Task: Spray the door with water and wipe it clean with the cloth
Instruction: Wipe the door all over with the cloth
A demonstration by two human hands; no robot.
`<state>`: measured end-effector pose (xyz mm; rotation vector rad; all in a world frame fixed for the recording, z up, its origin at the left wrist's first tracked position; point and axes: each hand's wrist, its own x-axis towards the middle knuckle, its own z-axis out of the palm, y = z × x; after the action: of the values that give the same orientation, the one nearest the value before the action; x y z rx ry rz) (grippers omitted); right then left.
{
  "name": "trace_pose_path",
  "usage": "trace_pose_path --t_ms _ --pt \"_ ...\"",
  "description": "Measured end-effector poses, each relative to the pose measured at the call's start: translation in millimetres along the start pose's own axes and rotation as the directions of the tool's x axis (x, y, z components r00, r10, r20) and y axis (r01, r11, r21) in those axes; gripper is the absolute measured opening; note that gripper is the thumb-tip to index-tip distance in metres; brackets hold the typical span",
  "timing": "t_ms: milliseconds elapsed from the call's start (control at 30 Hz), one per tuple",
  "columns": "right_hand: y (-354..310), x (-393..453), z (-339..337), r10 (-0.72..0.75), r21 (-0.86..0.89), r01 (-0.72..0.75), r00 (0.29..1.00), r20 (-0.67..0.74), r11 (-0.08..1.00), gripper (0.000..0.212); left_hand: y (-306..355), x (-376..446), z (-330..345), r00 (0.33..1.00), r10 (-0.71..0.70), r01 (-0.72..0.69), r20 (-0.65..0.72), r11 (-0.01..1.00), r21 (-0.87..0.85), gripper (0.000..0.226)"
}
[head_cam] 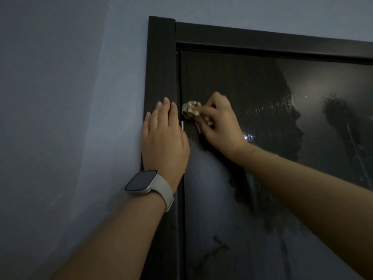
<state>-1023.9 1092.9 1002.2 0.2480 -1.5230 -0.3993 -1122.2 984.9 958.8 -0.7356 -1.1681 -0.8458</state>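
Note:
A dark wooden door [252,93] fills the right half of the view, its surface partly wet and shiny with drops and streaks. My right hand [220,124] presses a crumpled beige cloth [190,111] against the door near its left edge. My left hand [164,138] lies flat, fingers together, on the dark door frame [160,67] just left of the cloth. A pale watch [145,182] sits on the left wrist. No spray bottle is in view.
A grey-blue wall [70,118] runs to the left of the frame and above it. A small metal hinge pin [182,125] shows between frame and door, beside my left hand.

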Motion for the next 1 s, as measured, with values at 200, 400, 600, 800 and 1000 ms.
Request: trace_pose_path --t_ms 200,400,600,800,1000 --pt "-37 -113 -17 -0.093 0.118 0.074 0.982 0.163 0.99 0.027 1 0 -6 0.999 0.0 0.003 0.049 0.997 -0.073 0.06" --pt "-47 -156 -26 -0.161 0.208 0.106 0.948 0.274 0.972 0.029 -5 -31 -21 0.991 0.043 -0.027 0.125 0.992 -0.127 0.045" --pt "-21 -73 -12 -0.017 0.111 0.003 0.992 0.123 0.994 0.022 -13 -70 -32 0.993 0.001 0.001 0.121 1.0 -0.016 0.049" --pt "-26 -54 -3 0.084 0.053 -0.085 0.996 0.021 0.995 0.02 -15 -72 -29 0.995 0.033 -0.033 0.09 0.999 -0.002 0.049" --pt "-70 -172 -17 -0.072 0.163 0.029 0.961 0.266 0.986 0.035 -12 -72 -33 0.993 0.022 -0.016 0.119 0.999 -0.049 0.048"
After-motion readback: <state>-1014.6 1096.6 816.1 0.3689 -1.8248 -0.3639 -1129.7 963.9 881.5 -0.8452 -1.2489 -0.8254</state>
